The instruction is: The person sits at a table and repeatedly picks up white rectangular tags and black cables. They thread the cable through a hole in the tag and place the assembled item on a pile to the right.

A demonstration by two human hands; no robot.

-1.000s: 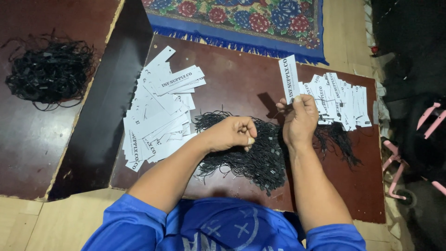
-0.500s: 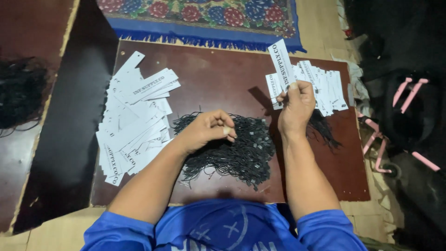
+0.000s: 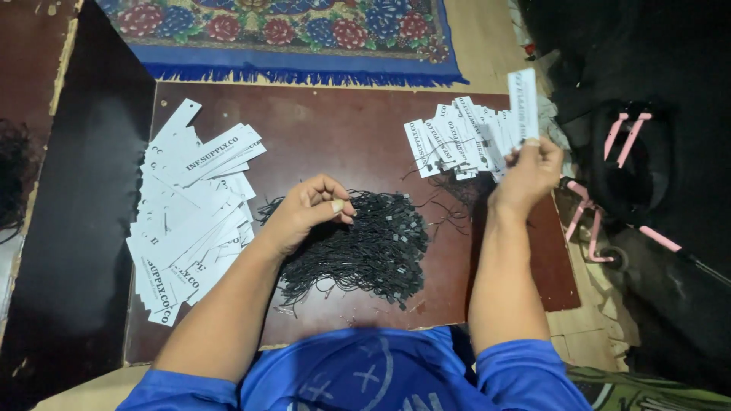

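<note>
Left hand (image 3: 308, 213) at board centre, fingers curled, tips pinched on strands at left edge of black cord pile (image 3: 365, 255). Pile lies mid-board toward near edge. Right hand (image 3: 528, 176) raised at board's right edge, fingers closed around single white paper tag (image 3: 522, 106), tag upright. Below it, fanned stack of strung tags (image 3: 457, 143) at far right corner. Larger heap of loose white tags (image 3: 190, 217) along left edge of dark red board (image 3: 335, 129). Patterned rug (image 3: 304, 38) beyond far edge.

Overhead light brightens the frame's centre, white tags (image 3: 190, 217) glaring at left; right side and left edge sink into shadow
</note>
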